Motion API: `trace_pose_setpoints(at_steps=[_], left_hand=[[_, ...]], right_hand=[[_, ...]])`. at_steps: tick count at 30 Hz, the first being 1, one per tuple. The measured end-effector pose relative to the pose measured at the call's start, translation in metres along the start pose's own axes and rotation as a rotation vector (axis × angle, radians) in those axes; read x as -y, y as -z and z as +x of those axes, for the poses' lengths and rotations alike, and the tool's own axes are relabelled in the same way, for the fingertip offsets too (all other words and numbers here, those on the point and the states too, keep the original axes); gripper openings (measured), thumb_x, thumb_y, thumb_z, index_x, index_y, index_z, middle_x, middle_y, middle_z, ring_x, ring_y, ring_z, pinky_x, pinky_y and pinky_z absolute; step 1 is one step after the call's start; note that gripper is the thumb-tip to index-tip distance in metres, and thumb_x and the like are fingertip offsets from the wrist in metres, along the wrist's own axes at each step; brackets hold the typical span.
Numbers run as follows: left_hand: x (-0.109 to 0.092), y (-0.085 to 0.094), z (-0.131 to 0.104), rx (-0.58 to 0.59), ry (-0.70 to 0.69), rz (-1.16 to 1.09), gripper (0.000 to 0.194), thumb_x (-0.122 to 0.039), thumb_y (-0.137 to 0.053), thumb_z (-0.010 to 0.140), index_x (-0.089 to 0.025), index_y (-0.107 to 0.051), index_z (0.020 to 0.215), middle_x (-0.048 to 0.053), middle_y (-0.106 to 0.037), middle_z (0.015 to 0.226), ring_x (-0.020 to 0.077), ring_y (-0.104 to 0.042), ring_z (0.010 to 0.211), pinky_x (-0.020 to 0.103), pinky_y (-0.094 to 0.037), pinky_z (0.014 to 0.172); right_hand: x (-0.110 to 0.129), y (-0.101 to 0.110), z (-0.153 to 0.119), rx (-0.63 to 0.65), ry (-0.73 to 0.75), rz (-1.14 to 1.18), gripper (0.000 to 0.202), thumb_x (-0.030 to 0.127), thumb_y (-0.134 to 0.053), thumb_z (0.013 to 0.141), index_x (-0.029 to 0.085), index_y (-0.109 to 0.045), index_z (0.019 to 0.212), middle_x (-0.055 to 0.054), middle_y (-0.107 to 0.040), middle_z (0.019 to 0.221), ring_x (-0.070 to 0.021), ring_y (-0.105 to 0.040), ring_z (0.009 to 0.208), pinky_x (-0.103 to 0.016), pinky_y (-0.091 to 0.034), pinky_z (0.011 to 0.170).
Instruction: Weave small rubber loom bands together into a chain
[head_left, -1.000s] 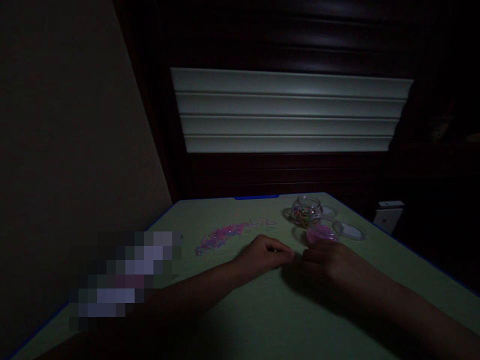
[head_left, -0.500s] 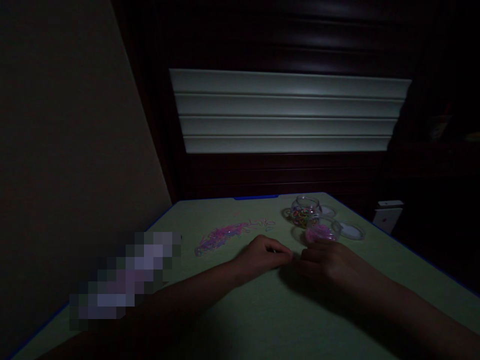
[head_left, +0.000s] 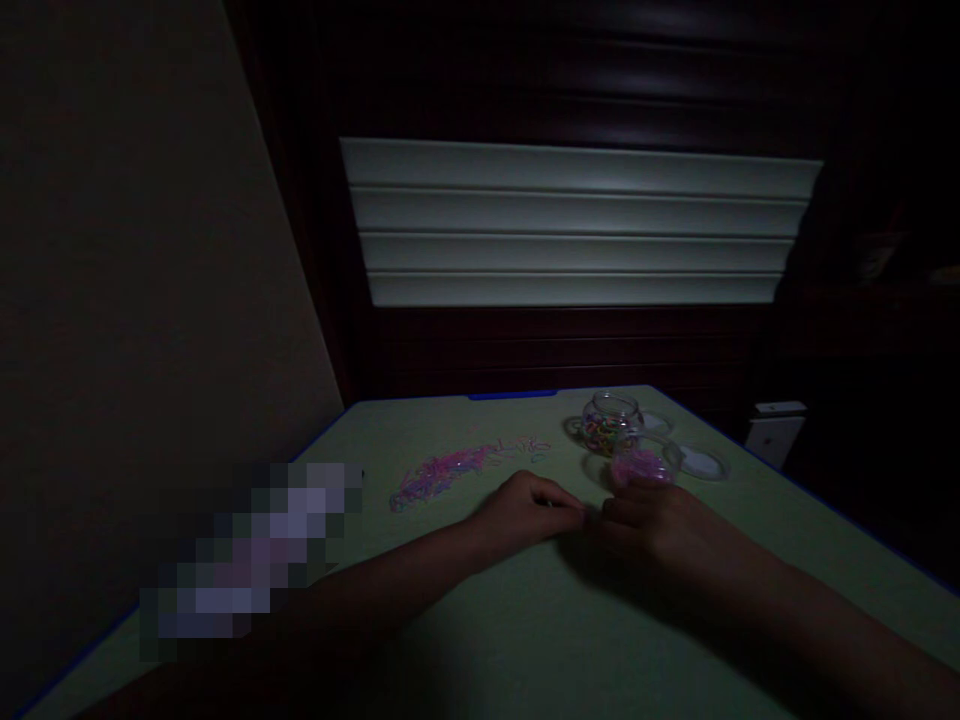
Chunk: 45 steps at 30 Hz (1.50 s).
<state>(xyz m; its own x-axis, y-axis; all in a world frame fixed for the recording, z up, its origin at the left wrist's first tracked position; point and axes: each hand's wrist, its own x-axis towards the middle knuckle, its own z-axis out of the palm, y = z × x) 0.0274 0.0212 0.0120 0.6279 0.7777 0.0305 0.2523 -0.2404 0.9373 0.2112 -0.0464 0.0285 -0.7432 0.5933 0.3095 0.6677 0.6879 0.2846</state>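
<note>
My left hand [head_left: 529,508] is closed in a pinch over the table, thumb and forefinger together at the tips. Facing it, my right hand [head_left: 652,525] has its fingers curled, and the fingertips of both hands nearly meet. Anything between them is too small and dark to make out. Just behind my right hand stands a clear jar [head_left: 677,462] holding pink bands. Further back is an open clear jar [head_left: 611,408] of multicoloured bands. Left of the hands lies a loose heap of pink and purple small elastic bands [head_left: 442,472], trailing off to the right.
The pale green table [head_left: 510,620] has a blue edge. Two round lids lie by the jars, the nearer lid [head_left: 701,462] to their right. A pixelated patch [head_left: 262,550] covers something at left. A white box [head_left: 776,435] sits beyond the table's right edge.
Both hands stay almost in place, fingertips together; my right fingers have shifted very slightly. The jars and the heap of bands have not moved.
</note>
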Motion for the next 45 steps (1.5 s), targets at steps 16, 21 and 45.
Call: trace_pose_setpoints(at_steps=[16,21,45], left_hand=[[0.0011,-0.0006,-0.0006,0.001,-0.035,-0.034,0.019,-0.028,-0.066,0.065,-0.012,-0.072,0.072,0.003,-0.064,0.069,0.0119,-0.053,0.063,0.023,-0.039,0.061],[0.0016,0.0004,0.0003,0.010,-0.048,-0.008,0.019,-0.027,-0.063,0.067,-0.013,-0.072,0.075,0.003,-0.065,0.071,0.0134,-0.055,0.067,0.023,-0.040,0.063],[0.0008,0.0004,0.0001,0.017,-0.032,0.015,0.020,-0.027,-0.062,0.066,-0.013,-0.072,0.077,0.005,-0.067,0.075,0.0157,-0.057,0.071,0.025,-0.042,0.065]], right_hand=[[0.0047,0.0072,-0.0002,-0.076,-0.096,0.001,0.012,0.026,-0.051,0.085,0.020,-0.058,0.077,0.000,-0.058,0.067,-0.0137,-0.050,0.062,-0.029,-0.030,0.063],[0.0037,0.0062,0.0004,-0.096,-0.012,-0.008,0.008,0.016,-0.049,0.085,0.018,-0.056,0.084,0.000,-0.055,0.067,-0.0126,-0.048,0.060,-0.029,-0.029,0.061],[0.0034,0.0057,-0.0011,-0.085,0.016,-0.005,0.013,0.010,-0.044,0.085,0.017,-0.055,0.088,0.000,-0.055,0.067,-0.0122,-0.046,0.059,-0.029,-0.030,0.062]])
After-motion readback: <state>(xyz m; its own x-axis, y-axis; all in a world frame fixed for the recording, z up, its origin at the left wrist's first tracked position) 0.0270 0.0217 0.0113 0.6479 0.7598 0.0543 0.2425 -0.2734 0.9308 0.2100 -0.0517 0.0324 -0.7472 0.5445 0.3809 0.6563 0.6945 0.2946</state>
